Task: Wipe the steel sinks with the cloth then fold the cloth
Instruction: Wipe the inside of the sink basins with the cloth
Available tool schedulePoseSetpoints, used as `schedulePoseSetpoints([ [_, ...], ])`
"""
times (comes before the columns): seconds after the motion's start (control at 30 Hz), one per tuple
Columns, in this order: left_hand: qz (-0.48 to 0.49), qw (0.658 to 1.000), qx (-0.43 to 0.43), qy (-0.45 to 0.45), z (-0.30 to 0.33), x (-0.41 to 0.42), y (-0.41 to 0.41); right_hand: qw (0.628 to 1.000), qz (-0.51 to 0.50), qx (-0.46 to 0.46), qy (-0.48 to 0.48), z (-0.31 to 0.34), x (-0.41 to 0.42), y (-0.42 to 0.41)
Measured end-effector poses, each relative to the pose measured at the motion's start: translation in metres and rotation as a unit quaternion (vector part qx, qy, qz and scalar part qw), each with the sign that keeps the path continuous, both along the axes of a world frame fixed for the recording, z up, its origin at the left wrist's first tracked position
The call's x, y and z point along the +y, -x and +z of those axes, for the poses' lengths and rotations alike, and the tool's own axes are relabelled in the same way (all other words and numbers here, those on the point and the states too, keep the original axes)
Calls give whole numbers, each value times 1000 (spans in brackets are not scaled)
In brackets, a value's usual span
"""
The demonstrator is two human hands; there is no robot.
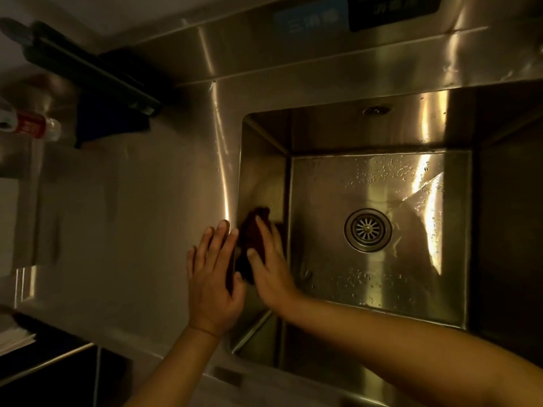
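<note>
Head view: the right hand [270, 268] presses a dark reddish cloth [254, 230] with straight fingers on the left wall of the square steel sink [382, 301], at nine o'clock from the round drain [367, 229]. The left hand [213, 277] rests flat, fingers spread, probably on the rim. Wipe with firm, overlapping strokes.

A steel worktop [141, 230] runs along the left, meeting a steel splashback [293, 51] behind. On the splashback are a blue label [307, 20] and a dark panel [393, 10], both with blurred writing. At the far left corner a dark rack [88, 69] juts out, with a dark cloth-like thing [108, 124] below it. A red-labelled bottle [29, 124] lies at the left edge. White papers [14, 339] sit low on the left.
</note>
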State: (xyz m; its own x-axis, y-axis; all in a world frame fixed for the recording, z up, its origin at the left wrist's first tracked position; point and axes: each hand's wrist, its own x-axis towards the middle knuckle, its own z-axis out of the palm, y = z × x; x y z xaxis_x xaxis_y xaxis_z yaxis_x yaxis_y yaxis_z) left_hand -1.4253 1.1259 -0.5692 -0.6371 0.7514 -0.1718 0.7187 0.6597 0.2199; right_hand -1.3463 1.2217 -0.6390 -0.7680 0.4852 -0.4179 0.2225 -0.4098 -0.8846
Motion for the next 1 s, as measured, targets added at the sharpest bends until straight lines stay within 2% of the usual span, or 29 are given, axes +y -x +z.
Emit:
schedulePoseSetpoints([
  [0.13,1,1000,-4,-11,1,-2,2,997,-54,11,-62,3,40,46],
  [0.23,2,1000,-2,-7,0,0,1,994,-79,2,-73,-15,67,74],
  [0.4,3,1000,4,-7,-2,-2,1,994,-100,-19,-35,-56,97,98],
  [0.63,5,1000,-1,-8,-3,-3,1,992,-40,-115,22,-95,69,67],
  [0.83,3,1000,-6,-6,-1,-2,1,986,29,-153,67,-63,9,11],
  [1.0,-4,1000,-10,-1,4,0,1,985,74,-130,90,-10,-10,-18],
])
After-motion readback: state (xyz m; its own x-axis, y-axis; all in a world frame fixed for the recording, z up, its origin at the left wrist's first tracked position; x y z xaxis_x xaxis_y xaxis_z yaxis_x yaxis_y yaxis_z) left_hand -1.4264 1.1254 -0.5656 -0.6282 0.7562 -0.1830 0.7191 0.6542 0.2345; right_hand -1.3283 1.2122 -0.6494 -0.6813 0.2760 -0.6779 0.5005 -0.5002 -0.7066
